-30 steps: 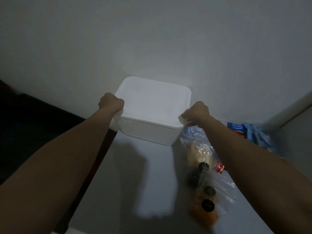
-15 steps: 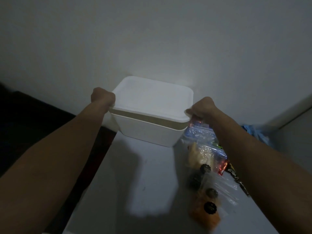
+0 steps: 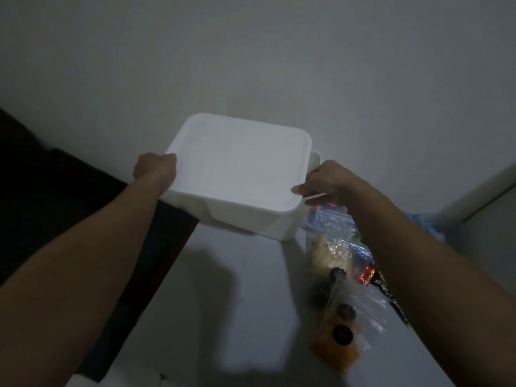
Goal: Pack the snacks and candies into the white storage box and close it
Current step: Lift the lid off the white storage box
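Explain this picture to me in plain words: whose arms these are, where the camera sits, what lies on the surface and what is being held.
No machine here: a person's two bare arms, filmed by a camera worn on their head, looking down. The left hand and right hand grip opposite edges of a white lid, lifted and skewed above the white storage box. The box stands on a pale table against a wall. Beside it, to the right, lie clear bags of snacks and candies, still unpacked. The light is dim, so labels are unreadable.

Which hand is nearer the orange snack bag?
Right. The right hand holds the lid above the orange snack bag; the left hand grips the lid's far side.
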